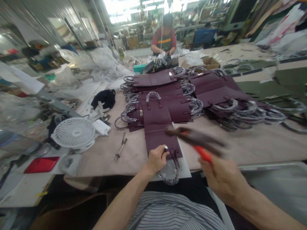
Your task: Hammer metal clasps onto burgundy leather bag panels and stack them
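Note:
My left hand [157, 158] is closed around a small metal rod-like tool [166, 148], whose shiny top end shows above the fingers. It rests on the lower end of a burgundy leather bag panel [158, 139], near a plastic-wrapped handle [169, 174] at the table's front edge. To the right, my right hand [220, 174] grips a hammer [203, 139] with a red handle. The hammer is smeared by motion, its dark head raised over the table to the right of the panel. A white sheet [185, 167] lies under the panel.
Burgundy bag pieces [155, 80] with wrapped handles are piled behind, with another pile [223, 95] to the right. Dark green panels [275, 86] lie beyond. On the left are a white fan [74, 132], a slim metal tool [121, 149] and a red tray [41, 164]. A co-worker [164, 38] is across the table.

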Demonstrator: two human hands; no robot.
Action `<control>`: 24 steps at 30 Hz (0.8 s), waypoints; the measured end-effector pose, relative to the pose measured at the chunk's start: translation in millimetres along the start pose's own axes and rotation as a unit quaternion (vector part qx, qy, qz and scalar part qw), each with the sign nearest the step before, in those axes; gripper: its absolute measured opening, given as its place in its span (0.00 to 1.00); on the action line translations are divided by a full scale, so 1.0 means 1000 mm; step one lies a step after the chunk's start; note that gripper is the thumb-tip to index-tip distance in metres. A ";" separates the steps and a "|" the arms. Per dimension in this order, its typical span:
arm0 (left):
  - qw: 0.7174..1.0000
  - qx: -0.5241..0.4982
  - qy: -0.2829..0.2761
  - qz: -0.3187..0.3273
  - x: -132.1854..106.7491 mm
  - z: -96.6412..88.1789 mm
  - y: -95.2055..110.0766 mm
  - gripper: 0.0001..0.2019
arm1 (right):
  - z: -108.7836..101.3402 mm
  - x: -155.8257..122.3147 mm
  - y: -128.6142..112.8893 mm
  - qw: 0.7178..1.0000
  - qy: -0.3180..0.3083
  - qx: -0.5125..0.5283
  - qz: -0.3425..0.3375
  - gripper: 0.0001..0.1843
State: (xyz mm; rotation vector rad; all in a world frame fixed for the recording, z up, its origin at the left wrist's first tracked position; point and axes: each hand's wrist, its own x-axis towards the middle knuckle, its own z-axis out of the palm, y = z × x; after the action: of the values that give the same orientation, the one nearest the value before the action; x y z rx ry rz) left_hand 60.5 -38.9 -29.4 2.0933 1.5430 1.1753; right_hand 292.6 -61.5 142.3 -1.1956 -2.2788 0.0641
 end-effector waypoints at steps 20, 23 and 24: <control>0.999 -0.030 -0.023 0.001 0.002 -0.007 0.003 0.03 | 0.073 -0.014 0.098 0.863 -0.258 0.118 0.418 0.21; 0.999 -0.033 -0.041 -0.005 0.001 -0.012 0.004 0.04 | 0.093 -0.015 0.106 0.908 -0.209 0.003 0.364 0.18; 0.998 -0.034 -0.045 -0.008 0.001 -0.014 0.004 0.04 | 0.100 -0.014 0.101 0.928 -0.177 -0.010 0.328 0.19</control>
State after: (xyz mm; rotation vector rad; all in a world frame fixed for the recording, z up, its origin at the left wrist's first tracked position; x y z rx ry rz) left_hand 53.0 -42.4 -17.8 2.0567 1.4560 1.0980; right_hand 324.8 9.3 22.5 -2.0455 -2.0497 0.5460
